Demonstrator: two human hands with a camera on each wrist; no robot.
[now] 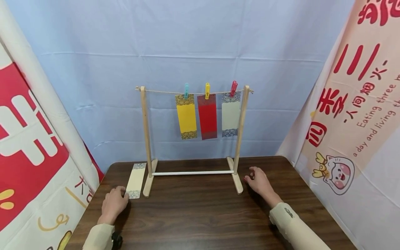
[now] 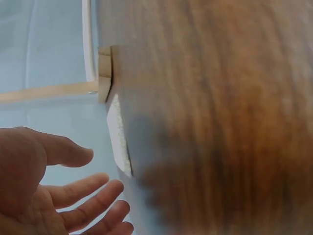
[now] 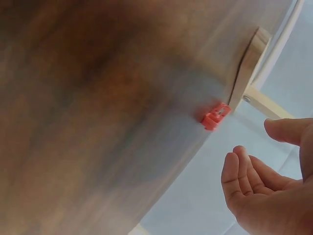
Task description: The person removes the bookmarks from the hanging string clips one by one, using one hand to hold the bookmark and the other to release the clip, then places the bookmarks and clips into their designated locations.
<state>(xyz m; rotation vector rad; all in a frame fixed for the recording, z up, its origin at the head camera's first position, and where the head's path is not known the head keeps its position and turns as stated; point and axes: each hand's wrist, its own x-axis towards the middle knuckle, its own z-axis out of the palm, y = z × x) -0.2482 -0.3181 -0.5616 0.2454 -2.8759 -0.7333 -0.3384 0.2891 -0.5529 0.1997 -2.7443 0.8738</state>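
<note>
1. Cream card [image 1: 136, 181] lay on the brown table [image 1: 187, 215] in the head view, outside the left foot [image 1: 148, 189] of the wooden rack [image 1: 146, 132]; we saw the left hand [image 1: 113, 203] just beside it and the right hand [image 1: 260, 182] near the right foot [image 1: 238, 184]; a yellow card [image 1: 186, 117], a red card [image 1: 207, 119] and a grey card [image 1: 230, 114] hung from the cord [image 1: 162, 92] under a blue clip [image 1: 186, 91], a yellow clip [image 1: 207, 91] and a pink clip [image 1: 233, 89].
2. In the left wrist view we saw the cream card nearly edge-on; the left hand was wide, thumb apart from fingers, and held nothing.
3. In the right wrist view we saw a loose red clip [image 3: 216, 116] on the table; the right hand's fingers curved gently, thumb well apart, holding nothing, near the clip but not touching it.
</note>
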